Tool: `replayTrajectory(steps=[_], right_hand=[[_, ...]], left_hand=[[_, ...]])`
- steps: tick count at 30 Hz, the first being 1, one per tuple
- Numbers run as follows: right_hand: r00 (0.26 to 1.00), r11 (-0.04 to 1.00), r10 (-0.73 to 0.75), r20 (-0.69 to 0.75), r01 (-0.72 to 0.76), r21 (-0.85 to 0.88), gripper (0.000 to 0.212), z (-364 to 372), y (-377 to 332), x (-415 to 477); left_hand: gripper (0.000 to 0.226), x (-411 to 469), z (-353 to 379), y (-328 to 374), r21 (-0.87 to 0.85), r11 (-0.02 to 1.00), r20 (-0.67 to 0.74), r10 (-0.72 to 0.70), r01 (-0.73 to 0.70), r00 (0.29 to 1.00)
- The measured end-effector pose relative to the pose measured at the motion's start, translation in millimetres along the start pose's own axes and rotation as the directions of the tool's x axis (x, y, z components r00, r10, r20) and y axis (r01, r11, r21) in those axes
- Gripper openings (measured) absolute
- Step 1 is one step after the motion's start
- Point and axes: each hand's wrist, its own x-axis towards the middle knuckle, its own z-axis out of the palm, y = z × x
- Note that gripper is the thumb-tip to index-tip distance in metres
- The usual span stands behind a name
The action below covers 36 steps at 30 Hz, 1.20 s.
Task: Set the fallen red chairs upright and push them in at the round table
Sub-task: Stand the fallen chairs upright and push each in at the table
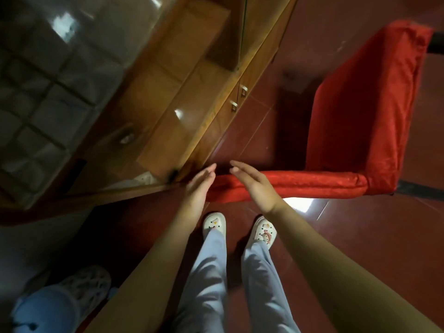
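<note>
A red fabric-covered chair [355, 121] lies on its side on the dark red tiled floor, to the right of centre. Its padded edge [312, 183] runs across the view just in front of my feet. My left hand [199, 186] reaches toward the left end of that edge with straight fingers. My right hand [252, 183] hovers over the same edge beside it, fingers extended. Neither hand grips the chair. No round table shows in view.
A wooden cabinet with glass doors [149, 92] and small metal handles [243, 90] stands close on the left, almost touching the chair's end. My feet in white clogs [213, 223] stand behind the chair. Another person's shoe [81, 292] is at the lower left.
</note>
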Motion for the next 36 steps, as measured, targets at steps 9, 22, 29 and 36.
replayTrajectory(steps=[9, 22, 29, 36], right_hand=[[0.99, 0.448, -0.069, 0.122, 0.14, -0.883, 0.09, -10.5, 57.2, 46.9], [0.99, 0.013, -0.101, 0.096, 0.098, -0.995, 0.09, -7.6, 106.3, 72.7], [0.986, -0.081, -0.142, 0.088, 0.077, -0.994, 0.067, -4.4, 107.9, 87.7], [0.996, -0.149, -0.051, 0.077, 0.068, -0.987, 0.051, -2.2, 93.3, 92.4]], left_hand=[[0.082, 57.0, -17.7, -73.6, 0.824, 0.524, 0.134, 0.193, -0.217, 0.972], [0.094, 93.8, -45.0, -126.8, 0.975, -0.041, 0.22, 0.193, -0.217, 0.956], [0.082, 102.9, -34.5, -120.0, 0.974, -0.112, 0.212, 0.17, -0.195, 0.962], [0.064, 95.5, -25.5, -112.6, 0.973, -0.114, 0.221, 0.185, -0.203, 0.957]])
